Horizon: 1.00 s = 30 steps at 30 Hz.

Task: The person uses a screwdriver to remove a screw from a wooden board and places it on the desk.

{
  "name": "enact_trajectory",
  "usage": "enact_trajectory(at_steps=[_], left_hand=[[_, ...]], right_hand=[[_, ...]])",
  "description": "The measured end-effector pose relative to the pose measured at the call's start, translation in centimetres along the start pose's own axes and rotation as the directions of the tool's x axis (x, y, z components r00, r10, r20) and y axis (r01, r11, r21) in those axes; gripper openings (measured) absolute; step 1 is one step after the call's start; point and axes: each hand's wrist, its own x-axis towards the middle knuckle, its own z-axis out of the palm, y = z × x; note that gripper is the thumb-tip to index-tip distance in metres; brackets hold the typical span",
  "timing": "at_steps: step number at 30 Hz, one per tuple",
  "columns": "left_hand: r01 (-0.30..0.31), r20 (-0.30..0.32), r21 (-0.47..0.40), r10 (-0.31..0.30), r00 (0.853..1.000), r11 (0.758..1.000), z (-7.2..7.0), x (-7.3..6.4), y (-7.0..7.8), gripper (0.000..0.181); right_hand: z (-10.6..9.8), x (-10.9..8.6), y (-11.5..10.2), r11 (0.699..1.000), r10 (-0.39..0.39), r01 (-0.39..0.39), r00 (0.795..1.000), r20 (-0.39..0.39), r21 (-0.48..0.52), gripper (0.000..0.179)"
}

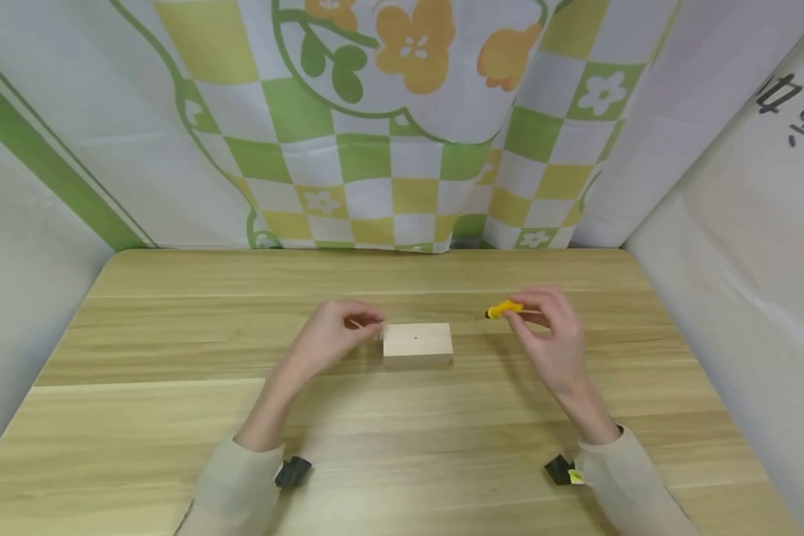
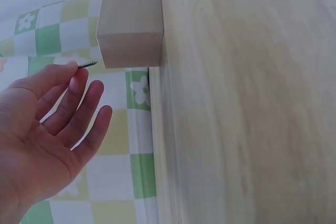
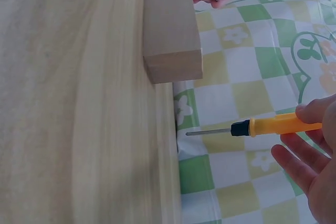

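Observation:
A pale wooden block (image 1: 417, 339) lies on the table, with a small dark hole in its top face. At the block's left end, my left hand (image 1: 335, 332) pinches a dark screw (image 2: 88, 64) between thumb and index finger. In the left wrist view the screw's tip points toward the block and the other fingers are loosely spread. To the right of the block, my right hand (image 1: 548, 333) grips a yellow screwdriver (image 3: 278, 124) by its handle. Its thin metal shaft points left, held above the table and apart from the block.
The wood-grain table (image 1: 402, 447) spreads around the block on all sides. Behind its far edge hangs a green, yellow and white checked curtain (image 1: 368, 164). White cloth walls (image 1: 744, 246) stand on both sides. Small black devices (image 1: 293, 473) sit at the wrists.

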Motion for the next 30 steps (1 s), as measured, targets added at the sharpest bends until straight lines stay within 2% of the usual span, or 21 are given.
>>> enact_trajectory(at_steps=[12,22,30], left_hand=[[0.006,-0.023,-0.013,-0.007,1.000,1.000,-0.7,-0.5,-0.6,0.024],[0.005,-0.020,-0.043,-0.006,1.000,0.999,-0.8,-0.9,-1.8,0.025],[0.035,-0.008,-0.063,-0.036,0.999,0.997,-1.1,-1.2,-2.5,0.025]], right_hand=[[-0.4,-0.6,0.0,0.999,0.001,0.000,0.999,0.043,-0.035,0.028],[-1.1,-1.7,0.5,0.995,0.047,-0.038,0.994,0.101,-0.094,0.029],[-1.7,-2.6,0.7,0.985,0.001,0.022,0.991,0.132,-0.169,0.030]])
